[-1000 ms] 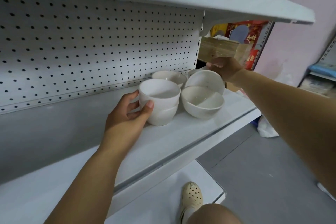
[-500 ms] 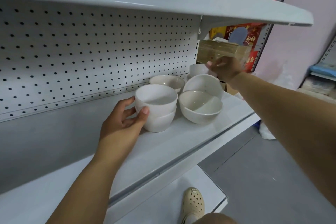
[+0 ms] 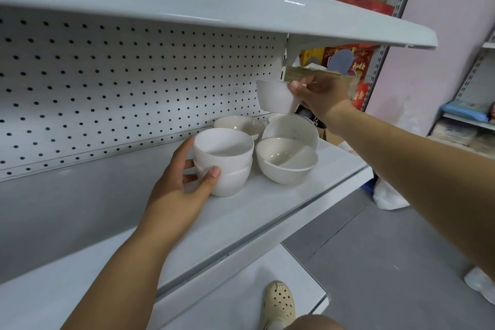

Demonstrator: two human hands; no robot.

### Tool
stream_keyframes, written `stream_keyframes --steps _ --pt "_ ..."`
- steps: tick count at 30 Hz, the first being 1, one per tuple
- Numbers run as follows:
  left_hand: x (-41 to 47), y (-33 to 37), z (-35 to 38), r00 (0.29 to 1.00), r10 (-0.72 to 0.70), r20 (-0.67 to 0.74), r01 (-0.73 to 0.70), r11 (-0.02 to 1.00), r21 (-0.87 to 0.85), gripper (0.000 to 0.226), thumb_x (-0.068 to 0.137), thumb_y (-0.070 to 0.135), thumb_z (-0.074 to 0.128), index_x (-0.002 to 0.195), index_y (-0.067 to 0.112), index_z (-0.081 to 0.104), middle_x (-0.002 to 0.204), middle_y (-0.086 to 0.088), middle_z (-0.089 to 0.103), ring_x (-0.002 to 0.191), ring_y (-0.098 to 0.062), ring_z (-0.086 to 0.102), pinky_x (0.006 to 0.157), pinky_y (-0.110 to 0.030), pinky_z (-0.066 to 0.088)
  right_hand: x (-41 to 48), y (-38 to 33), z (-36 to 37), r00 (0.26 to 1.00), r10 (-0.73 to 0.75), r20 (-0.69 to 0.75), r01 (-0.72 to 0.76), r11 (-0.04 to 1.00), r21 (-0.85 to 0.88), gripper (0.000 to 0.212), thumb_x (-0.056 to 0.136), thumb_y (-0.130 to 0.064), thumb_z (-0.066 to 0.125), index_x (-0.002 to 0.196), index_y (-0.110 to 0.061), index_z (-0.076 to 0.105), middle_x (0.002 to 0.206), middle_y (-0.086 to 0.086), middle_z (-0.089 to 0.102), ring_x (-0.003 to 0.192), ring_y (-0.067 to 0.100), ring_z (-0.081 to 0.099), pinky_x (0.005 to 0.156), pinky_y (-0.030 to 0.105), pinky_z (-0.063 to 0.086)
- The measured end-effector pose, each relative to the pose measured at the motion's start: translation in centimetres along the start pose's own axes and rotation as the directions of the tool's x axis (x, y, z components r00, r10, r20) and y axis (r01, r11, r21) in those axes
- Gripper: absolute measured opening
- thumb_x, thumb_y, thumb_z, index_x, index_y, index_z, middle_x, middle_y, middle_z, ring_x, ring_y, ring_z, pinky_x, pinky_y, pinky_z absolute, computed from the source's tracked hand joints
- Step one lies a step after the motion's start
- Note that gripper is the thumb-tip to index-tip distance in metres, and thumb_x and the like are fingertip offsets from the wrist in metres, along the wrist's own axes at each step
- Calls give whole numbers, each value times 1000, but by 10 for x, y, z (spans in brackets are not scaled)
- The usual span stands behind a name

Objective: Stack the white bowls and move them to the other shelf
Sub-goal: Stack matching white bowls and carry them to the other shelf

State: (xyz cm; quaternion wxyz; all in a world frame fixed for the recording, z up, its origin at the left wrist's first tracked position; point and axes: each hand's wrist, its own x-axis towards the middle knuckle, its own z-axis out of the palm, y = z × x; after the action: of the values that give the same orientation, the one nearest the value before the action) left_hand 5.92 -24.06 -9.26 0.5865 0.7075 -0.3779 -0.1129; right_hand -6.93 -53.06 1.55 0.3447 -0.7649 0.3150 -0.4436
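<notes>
Two nested white ceramic bowls [image 3: 223, 166] sit braced in the curled fingers of my left hand [image 3: 176, 195], so my right hand [image 3: 320, 95], pinching a third white bowl [image 3: 276, 100] by its rim higher up, can add it.

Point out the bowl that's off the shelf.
The small bowl gripped by the right hand, up in the air. The others rest on the shelf, including the stacked pair the left hand holds.

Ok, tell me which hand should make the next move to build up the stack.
Right. The right hand pinches a lifted bowl above the shelf, ready to carry over. The left hand grips the two-bowl stack standing on the shelf, so it likely serves best as the steadying hand.
</notes>
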Motion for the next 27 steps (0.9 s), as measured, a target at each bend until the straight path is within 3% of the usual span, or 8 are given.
stream_keyframes --steps 3,7,10,13,16,19,23,27 --pt "0 -3 0 1000 10 8 -10 1000 -11 68 91 47 69 148 58 32 133 13 59 88 27 57 79 -11 41 -20 -13 4 999 -26 25 22 986 166 24 87 -30 82 92 -11 68 86 -6 73 82 3 69 97 43 58" --pt "2 -5 -1 1000 18 14 -18 1000 -17 67 91 48 69 146 60 33 135 15 59 94 20 61 85 -16 45 -54 -28 13 988 -113 108 71 939 336 15 86 -20 81 89 -11 69 97 4 77 96 18 73 100 47 57" --pt "3 -9 -3 1000 13 23 -12 1000 -9 65 90 55 67 143 67 31 137 23 57 119 0 60 105 -34 47 -80 -39 26 979 -145 146 71 902 426 9 88 -12 78 86 -12 69 94 5 76 87 14 72 90 36 59" --pt "5 -12 -3 999 23 37 -22 999 -28 61 93 55 63 144 67 32 138 28 55 128 -4 56 110 -36 44 -100 -45 42 976 -145 164 48 873 485 8 88 -6 77 86 -8 69 91 5 75 81 9 70 82 27 58" --pt "7 -13 -2 999 29 31 -28 998 -51 56 95 54 64 141 68 35 137 32 55 127 0 56 108 -31 43 -114 -47 53 976 -124 179 18 865 501 9 87 -2 76 91 0 69 92 10 73 79 8 69 78 21 56" --pt "8 -15 -2 999 28 27 -26 998 -63 61 87 60 63 140 70 35 136 31 57 125 0 58 107 -31 43 -122 -43 58 977 -91 193 -17 869 494 9 85 -1 78 90 -1 70 85 4 75 76 6 68 74 16 53" --pt "10 -17 -1 999 32 25 -31 997 -70 60 93 55 65 143 67 34 139 29 56 126 0 57 106 -30 43 -127 -39 58 976 -90 200 -13 886 464 10 84 -1 80 85 -6 71 87 11 73 82 21 61 76 21 52" --pt "11 -19 0 999 34 23 -33 997 -73 62 89 59 63 143 67 34 140 30 55 125 -1 58 106 -29 43 -130 -37 58 975 -71 212 -34 891 454 11 83 -2 80 84 -7 71 86 8 74 83 20 63 79 23 55"
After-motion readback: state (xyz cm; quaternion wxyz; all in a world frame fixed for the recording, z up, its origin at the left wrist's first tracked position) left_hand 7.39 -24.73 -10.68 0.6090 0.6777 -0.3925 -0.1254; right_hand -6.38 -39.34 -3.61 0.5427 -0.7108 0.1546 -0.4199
